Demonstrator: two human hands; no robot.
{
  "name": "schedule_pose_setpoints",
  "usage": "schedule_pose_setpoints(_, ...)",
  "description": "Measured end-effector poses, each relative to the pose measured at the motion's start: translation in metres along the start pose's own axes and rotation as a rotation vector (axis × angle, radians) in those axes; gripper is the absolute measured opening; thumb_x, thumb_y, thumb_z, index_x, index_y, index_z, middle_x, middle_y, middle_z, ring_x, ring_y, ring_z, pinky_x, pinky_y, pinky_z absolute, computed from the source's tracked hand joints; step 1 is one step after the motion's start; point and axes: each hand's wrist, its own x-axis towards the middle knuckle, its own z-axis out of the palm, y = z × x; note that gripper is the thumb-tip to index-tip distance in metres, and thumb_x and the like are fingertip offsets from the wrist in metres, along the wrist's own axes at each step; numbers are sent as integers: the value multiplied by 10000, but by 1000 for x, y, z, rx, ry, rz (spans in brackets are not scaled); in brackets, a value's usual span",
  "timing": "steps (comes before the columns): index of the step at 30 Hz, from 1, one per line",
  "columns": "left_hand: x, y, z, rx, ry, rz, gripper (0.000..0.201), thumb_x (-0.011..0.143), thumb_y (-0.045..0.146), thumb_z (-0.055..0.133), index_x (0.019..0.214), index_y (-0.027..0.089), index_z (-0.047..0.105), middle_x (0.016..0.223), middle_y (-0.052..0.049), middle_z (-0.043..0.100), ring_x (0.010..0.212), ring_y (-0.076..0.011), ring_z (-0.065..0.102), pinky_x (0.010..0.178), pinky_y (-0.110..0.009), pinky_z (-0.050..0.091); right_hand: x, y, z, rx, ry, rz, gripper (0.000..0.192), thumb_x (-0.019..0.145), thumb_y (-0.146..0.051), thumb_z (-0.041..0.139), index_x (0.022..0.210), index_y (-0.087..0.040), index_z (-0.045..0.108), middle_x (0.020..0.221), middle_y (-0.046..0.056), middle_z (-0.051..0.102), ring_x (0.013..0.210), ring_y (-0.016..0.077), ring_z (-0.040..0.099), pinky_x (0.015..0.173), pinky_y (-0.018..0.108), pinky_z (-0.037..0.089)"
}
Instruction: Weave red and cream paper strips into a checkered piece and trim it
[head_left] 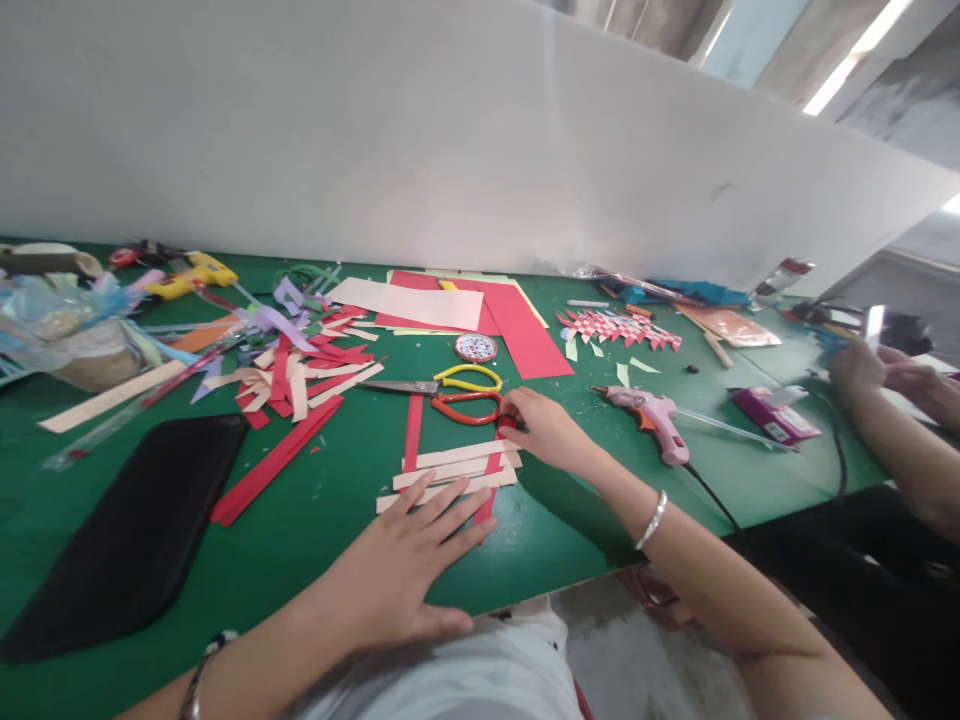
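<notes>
In the head view, the crossing of strips looks only begun: two red strips (413,430) are laid lengthwise toward twelve o'clock, and three pale strips (450,469) are set across them, at the middle of the table (559,515) near its front edge. Whether over and under alternate throughout cannot be told, since part is covered by the left hand (405,560), whose fingers are spread flat on the lower strips. The right hand (551,430) is bent in at the upper end of the right red strip, fingertips drawn together and touching it; whether it is pinched cannot be told. The upper stretch of the left red strip is uncrossed, and many strips are left loose in the pile (296,375) at ten o'clock. A checked piece (622,327), already woven, is seen between one and two. As for room, twelve o'clock is closed off by the scissors (436,389), lying just beyond the red strips, with the red sheets (525,340) farther out and the wall (420,130) behind. Toward nine, a bare patch is bounded by the pouch (135,530). Between two and three, the glue gun (654,415) is met, its cord trailing to the front edge. Bare table is offered at four o'clock; at six, the edge is close to the left thumb.
</notes>
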Motion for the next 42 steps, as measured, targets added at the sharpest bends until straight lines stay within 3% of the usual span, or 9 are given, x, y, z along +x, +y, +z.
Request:
schedule_pose_setpoints(6,1,-1,3,15,30,28,709,848,704,218,1427,299,280,1498,-49,288,1362,-256,261,1103,-443,-9,1,3,14,224,39,11,231,721,-138,566,938,-174,491,804,-8,516,664,106,501,636,237,416)
schedule_pose_setpoints(14,1,0,1,5,13,19,689,853,693,246,1419,304,298,1497,-46,286,1357,-275,270,1098,-453,50,2,8,16,408,88,65,159,709,-257,579,838,-183,523,705,-29,544,613,103,492,586,237,412)
schedule_pose_setpoints(21,0,-2,0,-17,32,17,686,844,686,310,1424,321,281,1502,-41,283,1354,-274,278,1108,-460,109,8,6,16,457,63,28,86,711,-182,550,795,-171,546,712,-16,579,618,92,512,622,237,439)
schedule_pose_setpoints(26,-6,-13,-5,9,200,-191,609,904,567,341,1435,280,265,1502,-43,287,1358,-257,277,1111,-457,198,8,3,12,444,23,-6,135,711,-138,529,837,-168,563,760,-9,592,642,93,512,639,238,437)
schedule_pose_setpoints(30,-10,-27,0,-49,212,-355,620,922,546,305,1447,227,226,1511,-85,255,1367,-258,259,1095,-482,263,11,0,5,432,-3,-28,141,720,-128,524,844,-170,576,794,-1,603,671,100,518,663,246,433)
schedule_pose_setpoints(34,-9,-31,7,-111,213,-371,636,916,540,336,1453,229,197,1513,-92,249,1365,-263,264,1080,-458,313,15,-5,3,445,-56,-49,119,735,-119,509,818,-170,578,774,-6,601,655,97,528,653,239,438)
schedule_pose_setpoints(42,2,-22,2,-136,160,-388,647,898,544,360,1435,199,255,1501,-100,278,1371,-274,245,1109,-512,239,25,-14,2,459,-183,-38,122,721,-93,496,752,-171,585,661,-32,574,509,73,513,530,210,432)
